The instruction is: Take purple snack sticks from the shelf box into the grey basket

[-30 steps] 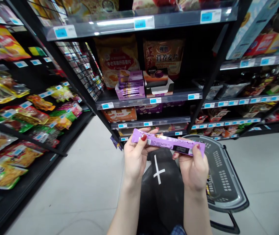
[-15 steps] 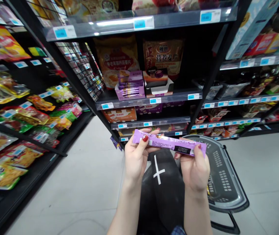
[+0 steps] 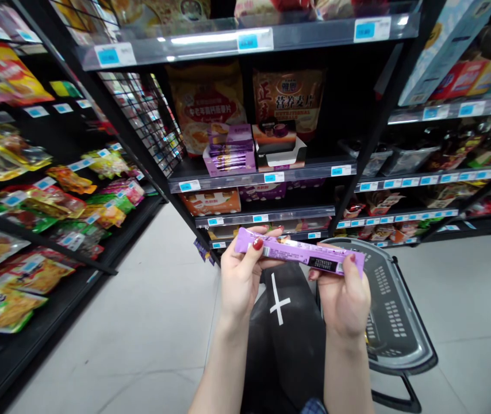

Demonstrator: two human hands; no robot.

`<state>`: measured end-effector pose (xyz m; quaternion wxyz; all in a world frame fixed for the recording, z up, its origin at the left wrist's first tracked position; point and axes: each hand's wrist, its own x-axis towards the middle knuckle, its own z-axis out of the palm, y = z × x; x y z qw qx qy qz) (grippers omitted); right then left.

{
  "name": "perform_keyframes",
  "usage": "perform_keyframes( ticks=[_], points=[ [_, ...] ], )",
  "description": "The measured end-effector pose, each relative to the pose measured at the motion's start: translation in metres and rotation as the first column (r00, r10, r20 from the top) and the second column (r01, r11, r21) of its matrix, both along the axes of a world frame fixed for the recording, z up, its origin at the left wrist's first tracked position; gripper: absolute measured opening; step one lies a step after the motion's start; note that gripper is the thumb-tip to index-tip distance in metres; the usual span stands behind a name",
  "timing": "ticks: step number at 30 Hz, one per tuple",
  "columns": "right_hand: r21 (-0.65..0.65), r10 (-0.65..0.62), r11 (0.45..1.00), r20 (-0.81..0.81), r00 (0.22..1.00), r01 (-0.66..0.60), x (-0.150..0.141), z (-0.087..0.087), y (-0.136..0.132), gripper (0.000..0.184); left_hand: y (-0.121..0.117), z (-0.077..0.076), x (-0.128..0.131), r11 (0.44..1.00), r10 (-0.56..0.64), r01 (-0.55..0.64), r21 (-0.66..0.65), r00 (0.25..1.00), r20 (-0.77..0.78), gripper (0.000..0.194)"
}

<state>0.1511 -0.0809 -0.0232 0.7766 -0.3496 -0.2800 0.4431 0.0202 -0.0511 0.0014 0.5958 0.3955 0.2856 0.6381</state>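
A long, slim purple sachet (image 3: 292, 252) with small print and a black printed panel is stretched level between my two hands. My left hand (image 3: 241, 279) pinches its left end, thumb on top and fingers behind. At the other end, my right hand (image 3: 344, 302) grips it the same way, with the thumb over the corner. Beyond them on the shelf stands an opened purple display box (image 3: 230, 158) holding several similar slim packets. Beside that box is a brown and white carton (image 3: 277, 146) with its front cut open.
Behind the boxes stand two large cereal bags, one a nutritional cereal bag (image 3: 291, 100). A grey shopping basket (image 3: 394, 310) with a black handle rests on the floor at my right. Shelves of bagged snacks (image 3: 8, 305) line the left side.
Both hands and the purple sachet have shifted very slightly to the right. My grip on both ends stays the same.
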Motion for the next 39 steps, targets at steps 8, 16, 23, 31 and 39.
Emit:
perform_keyframes(
  ticks=[8,16,23,31,39],
  points=[
    [0.019,-0.026,0.999,-0.020,0.999,0.027,0.0030,-0.0031,0.0021,0.025,0.0005,-0.0028,-0.0003,1.000,-0.019,0.019,0.014,1.000,-0.012,0.020],
    [0.032,-0.035,0.999,-0.016,0.999,0.036,0.0043,-0.0038,0.0026,0.024,0.0003,-0.0036,0.0001,1.000,-0.005,0.006,0.013,0.999,-0.031,0.020],
    [0.021,-0.051,0.999,0.002,0.999,0.050,0.0043,-0.0037,0.0022,0.024,0.0006,-0.0044,0.0001,1.000,-0.002,0.003,0.003,0.999,-0.053,0.023],
    [0.010,-0.059,0.998,-0.014,0.998,0.059,0.0049,-0.0047,0.0028,0.024,0.0015,-0.0055,-0.0003,1.000,-0.012,0.013,0.019,0.998,-0.055,0.023],
    [-0.011,-0.069,0.998,-0.051,0.996,0.069,0.0044,-0.0023,0.0024,0.024,0.0019,-0.0068,-0.0029,0.999,-0.021,0.024,0.035,0.995,-0.099,0.025]
  ],
)
